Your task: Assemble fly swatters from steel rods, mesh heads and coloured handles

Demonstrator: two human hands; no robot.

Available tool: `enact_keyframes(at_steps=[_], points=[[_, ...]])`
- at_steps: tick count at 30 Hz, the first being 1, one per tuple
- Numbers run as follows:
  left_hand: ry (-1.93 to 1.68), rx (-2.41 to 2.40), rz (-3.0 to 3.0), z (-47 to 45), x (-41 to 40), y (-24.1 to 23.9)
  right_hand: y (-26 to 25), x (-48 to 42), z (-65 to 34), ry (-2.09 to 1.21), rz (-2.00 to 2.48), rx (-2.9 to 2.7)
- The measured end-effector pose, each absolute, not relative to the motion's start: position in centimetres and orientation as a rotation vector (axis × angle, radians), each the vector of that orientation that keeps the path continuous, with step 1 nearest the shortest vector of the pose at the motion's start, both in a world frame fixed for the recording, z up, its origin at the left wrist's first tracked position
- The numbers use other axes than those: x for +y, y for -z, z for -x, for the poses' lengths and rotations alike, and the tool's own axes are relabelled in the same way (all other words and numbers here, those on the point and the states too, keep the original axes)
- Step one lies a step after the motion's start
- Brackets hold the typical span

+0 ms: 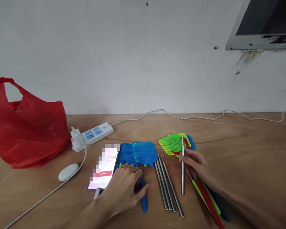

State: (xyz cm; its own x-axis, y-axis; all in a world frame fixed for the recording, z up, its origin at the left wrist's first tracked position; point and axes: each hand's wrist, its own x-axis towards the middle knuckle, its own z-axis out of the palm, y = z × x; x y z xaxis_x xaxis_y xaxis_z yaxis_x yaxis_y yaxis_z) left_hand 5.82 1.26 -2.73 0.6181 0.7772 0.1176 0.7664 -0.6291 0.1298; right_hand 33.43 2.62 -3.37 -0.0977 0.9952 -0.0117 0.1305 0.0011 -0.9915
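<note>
My right hand pinches an upright-looking silver telescopic metal rod between thumb and fingers; its thinner end points away from me. Beneath and beyond that hand are green, yellow, red and blue mesh fly swatter heads. Colored handles stretch toward me under the right wrist. My left hand lies palm down, thumb apart, over blue fly swatter parts. A blue handle shows by its thumb, and blue mesh heads lie just beyond. Several silver metal rods lie side by side between the hands.
A lit phone with a cable lies left of my left hand. Farther left are a white oval mouse-like object, a white power strip and a red plastic bag. A thin white cord runs along the wall.
</note>
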Motion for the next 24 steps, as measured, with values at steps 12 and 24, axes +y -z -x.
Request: enact_keyframes(at_steps=[12,24], points=[[-0.324,1.251,-2.644,-6.2,0.4,3.0,3.3,2.7,-33.2,-1.385,1.106,-1.041],[-0.554,1.127,-2.489,-6.1,-0.2,2.4,2.5,2.5,-32.9,-1.331,1.039,-0.862]])
